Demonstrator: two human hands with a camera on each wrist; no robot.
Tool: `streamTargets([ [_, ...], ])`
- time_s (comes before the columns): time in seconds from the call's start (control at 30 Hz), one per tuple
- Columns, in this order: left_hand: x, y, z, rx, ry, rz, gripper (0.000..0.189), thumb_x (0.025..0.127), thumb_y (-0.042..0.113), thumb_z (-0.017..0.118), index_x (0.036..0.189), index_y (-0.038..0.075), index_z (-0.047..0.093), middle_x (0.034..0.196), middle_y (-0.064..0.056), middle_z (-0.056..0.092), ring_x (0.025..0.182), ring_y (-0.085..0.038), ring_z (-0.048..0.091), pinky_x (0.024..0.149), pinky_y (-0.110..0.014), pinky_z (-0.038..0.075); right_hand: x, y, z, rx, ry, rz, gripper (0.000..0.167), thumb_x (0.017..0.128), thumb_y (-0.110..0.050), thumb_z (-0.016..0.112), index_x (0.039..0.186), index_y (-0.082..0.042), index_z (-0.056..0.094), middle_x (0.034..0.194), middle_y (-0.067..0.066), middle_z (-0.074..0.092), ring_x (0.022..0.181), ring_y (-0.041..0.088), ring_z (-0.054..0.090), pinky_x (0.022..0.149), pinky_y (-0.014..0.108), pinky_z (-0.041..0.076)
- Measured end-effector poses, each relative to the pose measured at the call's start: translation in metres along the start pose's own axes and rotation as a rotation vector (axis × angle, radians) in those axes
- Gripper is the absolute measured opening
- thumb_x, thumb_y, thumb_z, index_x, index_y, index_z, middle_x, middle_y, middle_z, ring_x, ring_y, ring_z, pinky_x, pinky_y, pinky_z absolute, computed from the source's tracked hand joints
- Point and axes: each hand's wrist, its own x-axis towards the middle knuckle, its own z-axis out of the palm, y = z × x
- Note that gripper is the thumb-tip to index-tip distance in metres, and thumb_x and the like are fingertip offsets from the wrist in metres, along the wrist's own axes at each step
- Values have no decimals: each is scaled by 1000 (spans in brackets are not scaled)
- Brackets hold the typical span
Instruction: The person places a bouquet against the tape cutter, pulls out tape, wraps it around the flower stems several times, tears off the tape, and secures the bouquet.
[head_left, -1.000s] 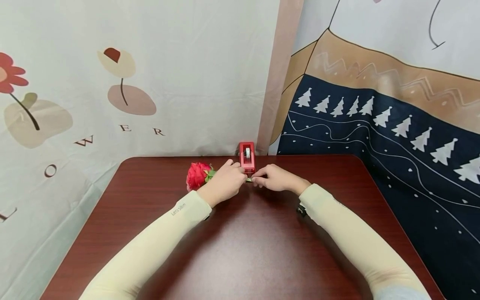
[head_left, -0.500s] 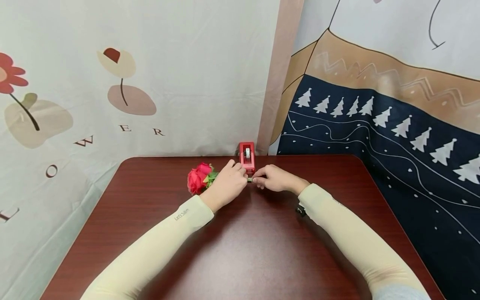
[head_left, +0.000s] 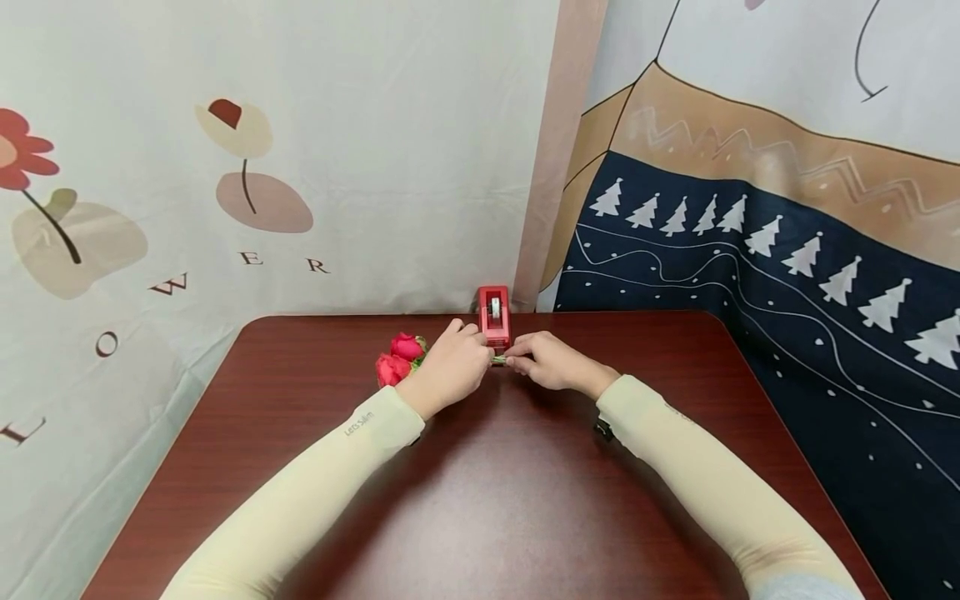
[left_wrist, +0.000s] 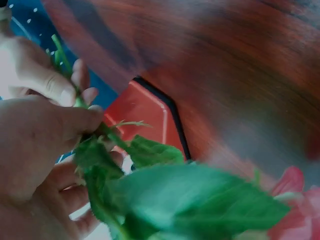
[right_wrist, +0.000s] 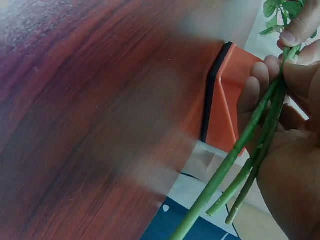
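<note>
A small bunch of red roses [head_left: 393,369] lies sideways above the table, its blooms pointing left. My left hand [head_left: 452,364] pinches the green stems just below the leaves [left_wrist: 200,200]. Close beside it, my right hand [head_left: 551,360] pinches the same stems between thumb and fingers. In the right wrist view three cut stems [right_wrist: 233,150] run past the right palm, their ends at different lengths. Just behind both hands stands a red tape dispenser [head_left: 494,338] with a roll in it. Part of the blooms is hidden behind the left hand.
The dark red wooden table [head_left: 480,500] has its far edge just behind the dispenser. A pale curtain with printed flowers [head_left: 405,167] hangs behind, and a navy cloth with white trees [head_left: 675,275] hangs at the right.
The roses have turned in the left hand, so two separate blooms now show where they looked bunched together before. Both hands have stayed nearly in place on the stems.
</note>
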Motion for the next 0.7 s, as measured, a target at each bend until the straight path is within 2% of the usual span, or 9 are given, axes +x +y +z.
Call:
streamTargets([
  [0.17,5,-6,-7,-153,-137,-66,12,104,28,78,104,20,87,110,-2,82,105,-28,70,90,-45,45,-2,-3,1,-38,15,-9,20,109,-11,68,121,-8,84,100,4,75,86,12,64,84,32,59],
  [0.37,14,-16,-12,-296,-298,-122,21,108,31,72,122,22,86,118,2,84,113,-25,73,91,-43,45,-5,-3,4,-64,37,-24,21,109,-11,68,123,-8,84,107,5,77,91,12,67,90,36,62],
  [0.53,19,-22,-13,-386,-371,-132,27,110,32,70,130,20,83,126,1,84,117,-22,76,99,-46,48,-7,-4,6,-102,66,-44,21,109,-10,68,123,-9,83,101,4,73,88,12,63,86,34,60],
  [0.7,22,-25,-11,-425,-400,-128,24,110,30,69,122,19,86,117,3,85,110,-18,75,104,-47,47,-8,-6,8,-131,98,-55,22,109,-10,69,126,-9,82,102,3,72,90,12,62,87,33,60],
])
